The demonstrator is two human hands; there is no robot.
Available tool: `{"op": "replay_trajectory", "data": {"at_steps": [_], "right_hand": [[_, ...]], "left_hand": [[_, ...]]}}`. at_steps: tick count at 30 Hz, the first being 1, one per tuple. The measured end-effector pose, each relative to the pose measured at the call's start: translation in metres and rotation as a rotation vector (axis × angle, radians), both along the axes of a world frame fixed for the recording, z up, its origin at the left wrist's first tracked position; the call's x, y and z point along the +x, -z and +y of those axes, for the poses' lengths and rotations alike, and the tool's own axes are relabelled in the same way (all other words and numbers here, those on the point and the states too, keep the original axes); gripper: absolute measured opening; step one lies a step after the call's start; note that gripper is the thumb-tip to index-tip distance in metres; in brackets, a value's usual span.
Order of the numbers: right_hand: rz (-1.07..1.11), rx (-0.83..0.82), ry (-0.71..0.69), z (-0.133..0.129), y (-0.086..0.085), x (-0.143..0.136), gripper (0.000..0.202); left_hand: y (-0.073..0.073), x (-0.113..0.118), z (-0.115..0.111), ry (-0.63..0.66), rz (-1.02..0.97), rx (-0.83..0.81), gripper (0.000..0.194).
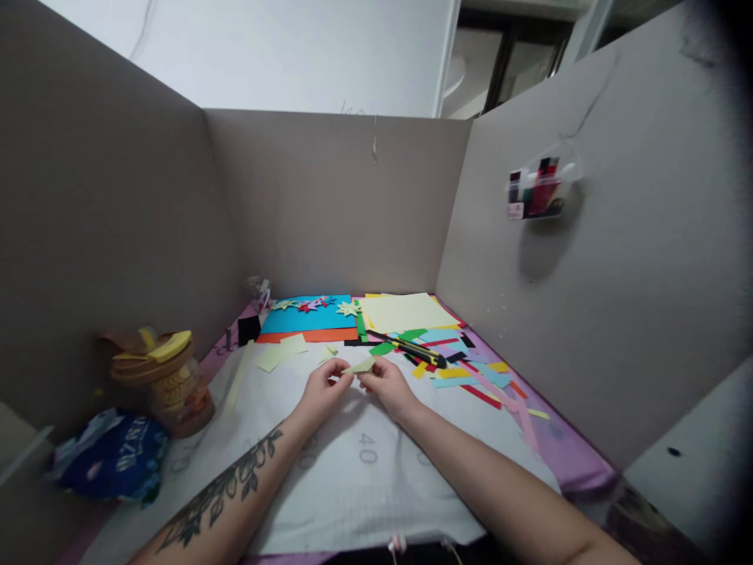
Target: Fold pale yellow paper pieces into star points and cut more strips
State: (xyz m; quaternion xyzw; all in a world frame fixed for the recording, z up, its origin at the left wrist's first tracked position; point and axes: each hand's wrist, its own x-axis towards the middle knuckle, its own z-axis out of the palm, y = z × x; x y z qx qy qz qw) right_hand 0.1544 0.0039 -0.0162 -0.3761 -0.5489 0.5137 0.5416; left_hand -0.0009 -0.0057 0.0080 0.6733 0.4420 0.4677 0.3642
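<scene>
Between my two hands, above the middle of the white sheet, is a small folded piece of pale yellow paper (360, 366). My left hand (325, 386) pinches its left end, and my right hand (387, 384) grips the right end with fingers curled. Just beyond my left hand lies a small folded yellow paper piece (328, 355). Pale yellow paper squares (282, 353) rest farther left, near a long pale strip (239, 375). A black and yellow utility knife (415, 350) lies past my right hand among coloured paper scraps (471, 377).
At the back, folded paper stars (306, 305) sit on blue paper (318, 320), beside a stack of pale yellow sheets (412, 312). A lidded brown cup (176, 384) and a blue packet (111, 457) stand at the left. Grey panels (341, 196) enclose the table on three sides.
</scene>
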Motion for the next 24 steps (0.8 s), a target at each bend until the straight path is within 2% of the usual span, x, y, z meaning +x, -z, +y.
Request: {"op": "replay_trajectory", "data": {"at_steps": [5,14,20,24], "right_hand": [[-0.1,0.125,0.05,0.001,0.002,0.004,0.003],[-0.437,0.431,0.227,-0.005,-0.005,0.008,0.012],[-0.483,0.497,0.273,-0.003,-0.003,0.01,0.018],[-0.484,0.569,0.262,-0.004,-0.004,0.011,0.014]], "left_hand": [[0.0,0.0,0.0,0.143,-0.062,-0.089,0.023],[0.009,0.001,0.001,0.21,-0.059,-0.136,0.017],[0.006,0.002,-0.001,0.166,0.074,0.036,0.008],[0.003,0.004,-0.002,0.096,0.067,0.015,0.01]]}}
